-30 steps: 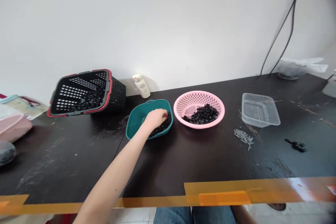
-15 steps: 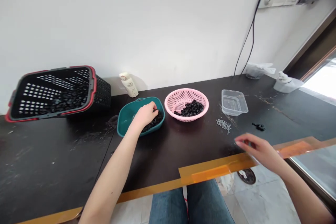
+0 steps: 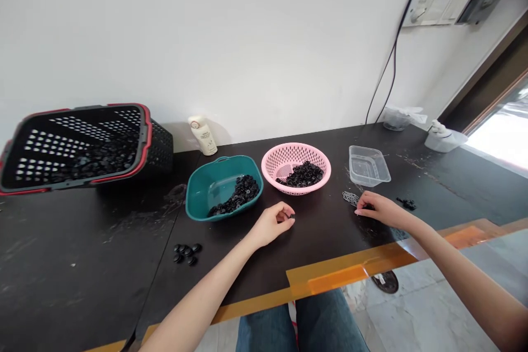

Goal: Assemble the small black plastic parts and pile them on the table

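Both hands are well apart on my feed. The left hand (image 3: 272,224) rests on the dark table (image 3: 94,269), just in front of the pink colander (image 3: 296,169), its fingertips (image 3: 285,212) pinching a small black part (image 3: 292,215) (too tiny for me to make out its shape). The right hand (image 3: 383,210) lies low on the table, its fingers (image 3: 361,211) at the edge of a pile of grey screws (image 3: 350,198); I cannot tell whether they grip anything. A clear plastic tray (image 3: 369,165) sits just beyond those screws, and a small clump of black bits (image 3: 407,204) lies to their right. The teal tub (image 3: 206,190) and the colander each hold a heap of black parts. A loose group of black discs (image 3: 185,253) lies on the table in front of the tub. Further left, a black basket (image 3: 78,148) with a red rim lies tipped on its side.
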### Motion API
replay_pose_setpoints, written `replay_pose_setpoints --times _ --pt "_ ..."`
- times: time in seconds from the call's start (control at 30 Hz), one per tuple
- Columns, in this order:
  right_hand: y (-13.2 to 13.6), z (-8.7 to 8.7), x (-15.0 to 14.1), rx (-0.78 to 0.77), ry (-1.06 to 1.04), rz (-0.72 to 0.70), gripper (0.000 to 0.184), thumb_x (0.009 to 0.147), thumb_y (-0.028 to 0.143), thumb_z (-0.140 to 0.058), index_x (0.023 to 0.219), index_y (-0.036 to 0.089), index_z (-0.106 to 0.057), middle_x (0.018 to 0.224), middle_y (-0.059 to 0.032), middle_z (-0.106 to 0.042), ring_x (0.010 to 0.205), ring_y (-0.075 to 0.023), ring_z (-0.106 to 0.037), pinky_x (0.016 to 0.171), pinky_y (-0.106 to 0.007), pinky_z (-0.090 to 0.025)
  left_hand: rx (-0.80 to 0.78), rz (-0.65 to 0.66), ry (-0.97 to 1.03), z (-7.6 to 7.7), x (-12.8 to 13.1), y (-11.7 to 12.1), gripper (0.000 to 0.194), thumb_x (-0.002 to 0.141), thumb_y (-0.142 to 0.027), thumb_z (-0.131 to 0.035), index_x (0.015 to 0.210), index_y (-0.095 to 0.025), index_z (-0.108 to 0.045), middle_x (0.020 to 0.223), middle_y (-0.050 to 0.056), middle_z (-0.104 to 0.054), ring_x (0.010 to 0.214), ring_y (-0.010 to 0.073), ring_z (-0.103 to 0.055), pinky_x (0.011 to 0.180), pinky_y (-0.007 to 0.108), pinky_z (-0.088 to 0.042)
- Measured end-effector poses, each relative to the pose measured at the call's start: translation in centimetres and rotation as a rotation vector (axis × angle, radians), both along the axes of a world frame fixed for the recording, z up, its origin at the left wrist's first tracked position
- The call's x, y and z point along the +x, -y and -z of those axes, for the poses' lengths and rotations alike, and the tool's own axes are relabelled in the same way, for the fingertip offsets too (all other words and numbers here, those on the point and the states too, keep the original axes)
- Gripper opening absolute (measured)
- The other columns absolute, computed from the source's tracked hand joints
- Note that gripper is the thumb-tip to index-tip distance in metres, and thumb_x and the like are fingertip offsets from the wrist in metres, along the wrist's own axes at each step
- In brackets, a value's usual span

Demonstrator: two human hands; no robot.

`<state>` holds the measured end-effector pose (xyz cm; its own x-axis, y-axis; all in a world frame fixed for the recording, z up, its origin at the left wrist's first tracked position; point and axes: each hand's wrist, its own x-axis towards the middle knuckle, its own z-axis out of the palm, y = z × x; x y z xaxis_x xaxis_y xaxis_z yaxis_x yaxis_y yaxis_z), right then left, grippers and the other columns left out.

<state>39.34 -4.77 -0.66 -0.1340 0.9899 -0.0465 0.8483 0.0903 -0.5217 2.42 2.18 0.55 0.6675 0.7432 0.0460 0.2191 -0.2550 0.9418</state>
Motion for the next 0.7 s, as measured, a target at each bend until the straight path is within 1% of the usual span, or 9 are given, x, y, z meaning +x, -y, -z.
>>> replay_pose_setpoints --times 0.13,0.23,0.3,0.37,0.43,0.5,0.57,0.63,0.7 --pt "0.3 -0.1 -0.8 0.022 -0.037 0.007 0.033 0.082 0.052 -0.055 0.074 0.021 -0.062 0.082 -0.0059 -0.059 0.078 -0.0212 -0.056 0.074 -0.035 -0.046 0.032 -0.109 0.085 1.2 0.1 0.1 0.014 0.079 -0.027 -0.064 0.088 -0.017 -0.06 0.084 0.002 -0.062 0.076 0.0121 -0.059 0.078 0.027 -0.05" --pt "0.4 -1.4 -3.3 0.046 -0.134 0.06 0.036 0.083 0.055 -0.054 0.075 0.021 -0.059 0.075 -0.0038 -0.059 0.07 -0.0191 -0.054 0.066 -0.033 -0.046 0.018 -0.156 0.113 1.5 0.1 0.3 0.013 0.079 -0.026 -0.063 0.089 -0.018 -0.059 0.092 0.004 -0.065 0.083 0.014 -0.061 0.083 0.03 -0.051" --pt "0.1 -2.6 -6.4 0.063 -0.267 0.094 0.035 0.085 0.055 -0.051 0.078 0.022 -0.058 0.069 -0.0017 -0.058 0.064 -0.0172 -0.054 0.06 -0.03 -0.046 -0.015 -0.175 0.133 1.8 0.1 0.3 0.015 0.079 -0.026 -0.064 0.088 -0.018 -0.057 0.093 0.004 -0.067 0.08 0.0134 -0.062 0.079 0.029 -0.052" --pt "-0.7 -3.8 -10.3 0.056 -0.438 0.087 0.033 0.085 0.054 -0.052 0.082 0.022 -0.057 0.065 -0.0004 -0.058 0.061 -0.0162 -0.056 0.058 -0.029 -0.047 -0.03 -0.206 0.143 2.1 0.1 0.4 0.018 0.077 -0.028 -0.067 0.087 -0.017 -0.057 0.085 0.003 -0.066 0.071 0.0119 -0.06 0.071 0.026 -0.051" --pt "-1.9 -4.4 -14.3 0.064 -0.566 0.008 0.029 0.083 0.05 -0.058 0.081 0.022 -0.057 0.069 -0.0011 -0.062 0.063 -0.0162 -0.059 0.063 -0.029 -0.05 -0.011 -0.246 0.147 2.2 0.0 0.4 0.021 0.076 -0.031 -0.069 0.087 -0.017 -0.058 0.076 0.0 -0.063 0.066 0.0108 -0.057 0.066 0.024 -0.049" --pt "-3.2 -4.4 -17.6 0.115 -0.632 -0.062 0.025 0.083 0.046 -0.06 0.081 0.022 -0.058 0.072 -0.0014 -0.063 0.066 -0.0162 -0.06 0.065 -0.029 -0.05 0.03 -0.287 0.153 2.3 -0.2 0.4 0.022 0.076 -0.033 -0.07 0.088 -0.018 -0.059 0.073 -0.001 -0.061 0.065 0.0108 -0.056 0.064 0.023 -0.047" --pt "-4.3 -3.9 -19.5 0.157 -0.669 -0.101 0.022 0.083 0.043 -0.061 0.081 0.021 -0.058 0.074 -0.0012 -0.063 0.066 -0.0154 -0.06 0.063 -0.028 -0.05 0.063 -0.32 0.147 2.3 -0.4 0.4 0.022 0.077 -0.035 -0.069 0.089 -0.019 -0.06 0.072 -0.001 -0.06 0.065 0.0113 -0.055 0.063 0.023 -0.047" --pt "-4.9 -3.1 -20.1 0.151 -0.699 -0.116 0.022 0.083 0.042 -0.061 0.081 0.021 -0.058 0.075 -0.0009 -0.063 0.066 -0.0149 -0.06 0.062 -0.028 -0.049 0.071 -0.347 0.13 2.5 -0.5 0.3 0.021 0.078 -0.036 -0.067 0.09 -0.02 -0.06 0.072 -0.001 -0.06 0.064 0.0119 -0.056 0.062 0.024 -0.047" --pt "-5.1 -2.3 -19.8 0.104 -0.715 -0.124 0.021 0.084 0.042 -0.06 0.082 0.021 -0.057 0.074 -0.0006 -0.063 0.067 -0.015 -0.061 0.063 -0.028 -0.05 0.061 -0.366 0.117 2.6 -0.5 0.2 0.021 0.079 -0.036 -0.066 0.091 -0.02 -0.061 0.073 0.0 -0.061 0.065 0.0127 -0.057 0.062 0.024 -0.048"
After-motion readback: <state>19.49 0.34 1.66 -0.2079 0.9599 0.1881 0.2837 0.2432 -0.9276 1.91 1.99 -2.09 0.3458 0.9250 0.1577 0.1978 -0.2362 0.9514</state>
